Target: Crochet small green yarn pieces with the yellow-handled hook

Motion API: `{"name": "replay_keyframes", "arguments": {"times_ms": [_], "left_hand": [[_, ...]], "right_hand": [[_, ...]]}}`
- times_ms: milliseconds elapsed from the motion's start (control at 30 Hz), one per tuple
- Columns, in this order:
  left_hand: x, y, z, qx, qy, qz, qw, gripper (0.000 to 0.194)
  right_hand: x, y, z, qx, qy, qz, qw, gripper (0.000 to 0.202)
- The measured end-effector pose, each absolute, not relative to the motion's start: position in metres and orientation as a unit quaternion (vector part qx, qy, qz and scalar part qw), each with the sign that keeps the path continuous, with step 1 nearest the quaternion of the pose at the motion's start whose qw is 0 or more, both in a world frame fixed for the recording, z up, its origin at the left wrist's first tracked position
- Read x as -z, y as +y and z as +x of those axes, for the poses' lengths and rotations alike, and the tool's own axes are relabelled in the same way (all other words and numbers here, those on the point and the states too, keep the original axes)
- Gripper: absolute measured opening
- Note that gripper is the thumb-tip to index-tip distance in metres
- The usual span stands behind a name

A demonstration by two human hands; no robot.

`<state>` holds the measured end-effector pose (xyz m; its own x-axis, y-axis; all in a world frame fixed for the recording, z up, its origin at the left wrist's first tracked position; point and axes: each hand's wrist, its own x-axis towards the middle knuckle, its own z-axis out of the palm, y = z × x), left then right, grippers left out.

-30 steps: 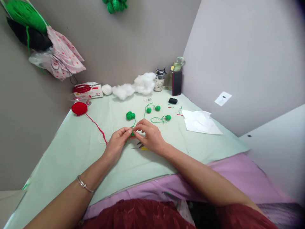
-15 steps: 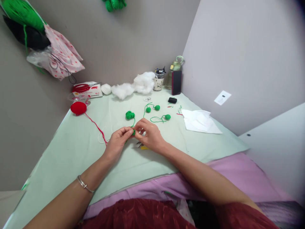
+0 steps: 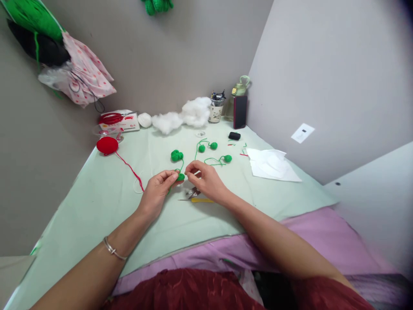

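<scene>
My left hand (image 3: 158, 189) pinches a small green crocheted piece (image 3: 181, 177) between thumb and fingers. A strand of green yarn (image 3: 182, 164) runs from that piece up to a small green yarn ball (image 3: 177, 155). Just right of the piece, a little apart from it, is my right hand (image 3: 208, 178), thumb and forefinger pressed together; anything between them is too small to make out. Below the hands lie a crochet hook with a yellow handle (image 3: 202, 200) and metal thread snips (image 3: 193, 192), partly hidden by the right hand.
Several green crocheted balls (image 3: 227, 158) with yarn tails lie beyond the right hand. Red yarn (image 3: 107, 146) sits at left. White stuffing (image 3: 195, 112), a pen cup (image 3: 216, 110) and a phone (image 3: 239, 112) stand along the back. White paper (image 3: 272, 165) is at right.
My right hand has drawn slightly right, away from the green crocheted piece, which now shows more. The snips and the yellow handle have come further into view.
</scene>
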<state>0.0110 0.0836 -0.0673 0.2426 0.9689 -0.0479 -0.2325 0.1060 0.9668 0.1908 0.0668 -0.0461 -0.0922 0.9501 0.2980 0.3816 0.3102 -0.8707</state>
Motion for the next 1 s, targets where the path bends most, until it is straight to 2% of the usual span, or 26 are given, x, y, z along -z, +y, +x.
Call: {"name": "replay_keyframes", "arguments": {"times_ms": [167, 267, 400, 733, 1000], "left_hand": [[0.069, 0.084, 0.009, -0.477, 0.392, 0.476, 0.626, 0.032], [0.069, 0.084, 0.008, -0.470, 0.397, 0.485, 0.622, 0.030], [0.069, 0.084, 0.009, -0.463, 0.393, 0.486, 0.628, 0.031], [0.064, 0.081, 0.013, -0.468, 0.385, 0.475, 0.638, 0.037], [0.066, 0.082, 0.011, -0.446, 0.391, 0.502, 0.629, 0.035]], "right_hand": [[0.041, 0.063, 0.191, -0.350, -0.679, -0.467, 0.445, 0.019], [0.043, 0.062, 0.190, -0.332, -0.700, -0.449, 0.445, 0.024], [0.049, 0.067, 0.189, -0.294, -0.700, -0.462, 0.459, 0.001], [0.057, 0.072, 0.190, -0.371, -0.642, -0.497, 0.450, 0.008], [0.051, 0.069, 0.189, -0.337, -0.638, -0.510, 0.468, 0.008]]}}
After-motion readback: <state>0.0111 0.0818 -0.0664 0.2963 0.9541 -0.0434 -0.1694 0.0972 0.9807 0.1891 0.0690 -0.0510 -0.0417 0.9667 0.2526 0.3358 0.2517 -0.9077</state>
